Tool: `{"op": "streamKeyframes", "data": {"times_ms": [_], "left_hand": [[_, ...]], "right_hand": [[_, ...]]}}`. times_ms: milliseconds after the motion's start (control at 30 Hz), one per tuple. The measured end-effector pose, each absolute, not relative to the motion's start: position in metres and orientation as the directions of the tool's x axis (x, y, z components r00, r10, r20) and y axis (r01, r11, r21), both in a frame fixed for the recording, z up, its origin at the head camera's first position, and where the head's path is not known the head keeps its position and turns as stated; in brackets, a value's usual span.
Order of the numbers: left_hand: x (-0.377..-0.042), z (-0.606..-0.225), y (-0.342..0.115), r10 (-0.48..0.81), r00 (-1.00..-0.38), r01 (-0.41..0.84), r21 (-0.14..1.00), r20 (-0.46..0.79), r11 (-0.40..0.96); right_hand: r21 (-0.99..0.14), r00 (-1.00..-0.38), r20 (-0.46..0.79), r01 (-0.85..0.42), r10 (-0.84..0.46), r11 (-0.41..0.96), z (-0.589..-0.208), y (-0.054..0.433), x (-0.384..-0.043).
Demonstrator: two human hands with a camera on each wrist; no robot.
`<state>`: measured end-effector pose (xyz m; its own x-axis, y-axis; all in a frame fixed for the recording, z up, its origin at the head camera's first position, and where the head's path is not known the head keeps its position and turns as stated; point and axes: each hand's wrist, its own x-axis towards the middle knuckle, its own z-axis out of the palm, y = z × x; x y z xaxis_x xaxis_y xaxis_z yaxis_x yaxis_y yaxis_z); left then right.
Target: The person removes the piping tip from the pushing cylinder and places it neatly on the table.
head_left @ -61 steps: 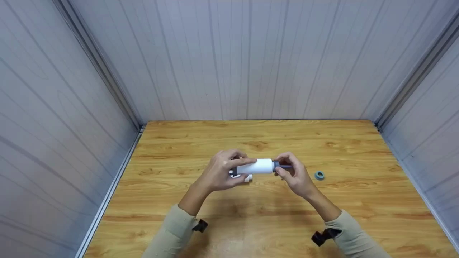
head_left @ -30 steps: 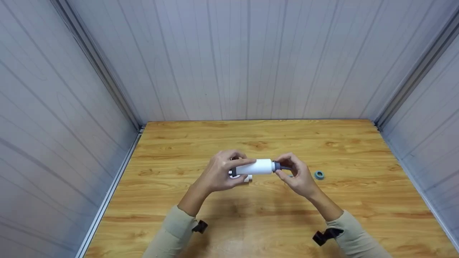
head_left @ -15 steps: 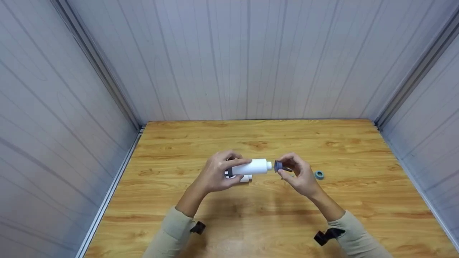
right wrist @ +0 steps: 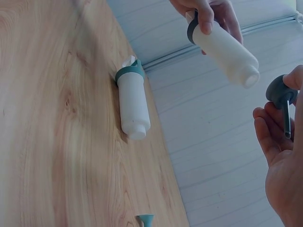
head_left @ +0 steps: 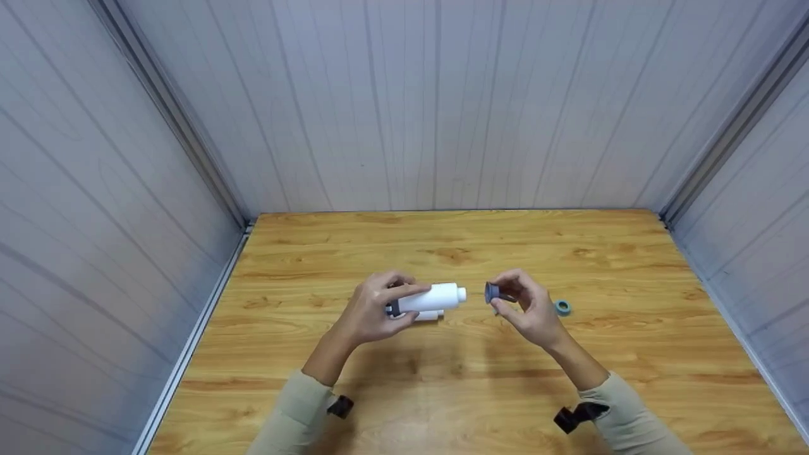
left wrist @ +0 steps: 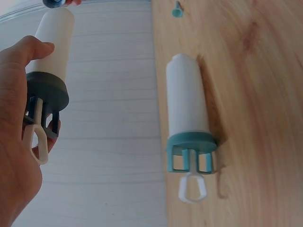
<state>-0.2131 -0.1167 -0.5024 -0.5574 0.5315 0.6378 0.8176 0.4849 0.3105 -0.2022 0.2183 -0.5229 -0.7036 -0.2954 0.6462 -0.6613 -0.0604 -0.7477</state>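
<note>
My left hand [head_left: 373, 309] grips a white syringe-like tube [head_left: 436, 297], fingers and thumb around its body. A dark collar [left wrist: 47, 87] with finger loops and a pale pull ring [left wrist: 39, 144] sits at its near end. The tube's narrow neck [right wrist: 249, 77] is bare and points to the right. My right hand [head_left: 531, 313] pinches a dark blue-grey funnel-shaped nozzle [head_left: 492, 292], its thin spout [right wrist: 287, 120] toward the palm. A small gap separates nozzle and neck. Both are held above the wooden table [head_left: 442, 392].
A second white syringe-like tube [left wrist: 187, 99] with a teal collar [left wrist: 191, 142] lies on the table below the left hand. A small teal funnel-shaped nozzle [left wrist: 177, 12] lies ahead of it. Further right rests a teal ring [head_left: 562, 308]. Panel walls [head_left: 404, 107] surround the table.
The dark nozzle has come off the tube's neck. My left hand has drawn the tube to the left, while my right hand stays nearly in place holding the nozzle.
</note>
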Motion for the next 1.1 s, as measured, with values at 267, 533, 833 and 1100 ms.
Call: {"op": "streamKeyframes", "data": {"times_ms": [267, 533, 833, 1100], "left_hand": [[-0.216, -0.520, -0.123, 0.529, -0.577, 0.809, 0.346, 0.622, 0.476], [-0.212, -0.538, -0.130, 0.542, -0.579, 0.805, 0.322, 0.609, 0.499], [-0.208, -0.557, -0.135, 0.551, -0.584, 0.799, 0.305, 0.596, 0.518], [-0.203, -0.568, -0.136, 0.565, -0.602, 0.789, 0.313, 0.563, 0.529]], "right_hand": [[-0.727, -0.679, 0.671, -0.682, -0.300, -0.082, -0.524, 0.219, -0.203], [-0.714, -0.665, 0.683, -0.694, -0.301, -0.088, -0.524, 0.220, -0.203], [-0.738, -0.694, 0.657, -0.672, -0.294, -0.062, -0.526, 0.220, -0.201], [-0.742, -0.697, 0.655, -0.665, -0.290, -0.078, -0.528, 0.220, -0.201]]}}
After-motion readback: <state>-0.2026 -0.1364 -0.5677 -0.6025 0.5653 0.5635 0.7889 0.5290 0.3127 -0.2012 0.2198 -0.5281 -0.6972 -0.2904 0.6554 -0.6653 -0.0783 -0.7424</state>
